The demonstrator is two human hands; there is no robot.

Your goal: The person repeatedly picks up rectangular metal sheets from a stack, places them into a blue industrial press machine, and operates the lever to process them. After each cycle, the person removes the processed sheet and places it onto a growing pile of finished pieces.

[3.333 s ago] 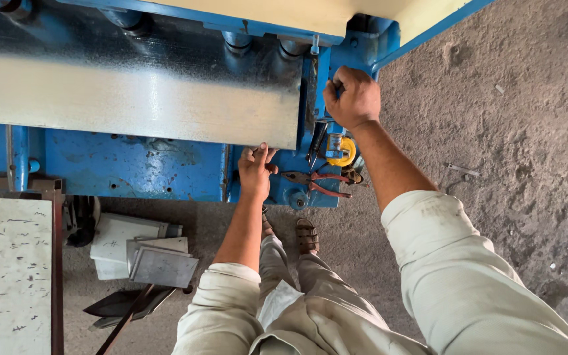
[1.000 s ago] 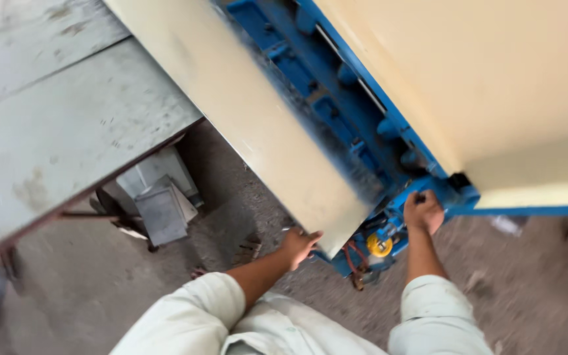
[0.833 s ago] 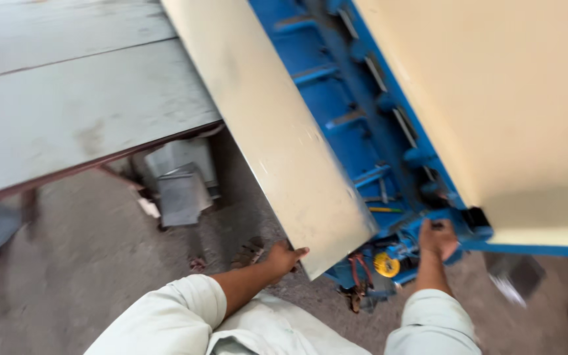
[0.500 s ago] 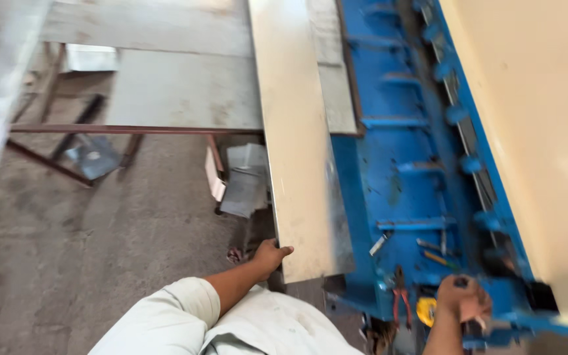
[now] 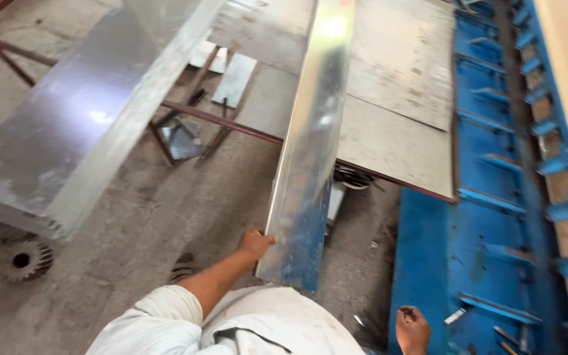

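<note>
head view, left hand (image 5: 256, 243) grip clenched on metal strip (image 5: 307, 151), right hand (image 5: 412, 329) grip unclear, dusty concrete floor (image 5: 159, 210), blue machine (image 5: 494, 197)

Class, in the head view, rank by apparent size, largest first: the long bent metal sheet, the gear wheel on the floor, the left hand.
1. long bent metal sheet
2. gear wheel
3. left hand

The last two look close; differing camera distance makes their order unsure.

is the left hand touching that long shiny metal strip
Touching. The head view shows the left hand gripping the near left edge of the long metal strip, fingers curled against the edge with no gap between them.
</note>
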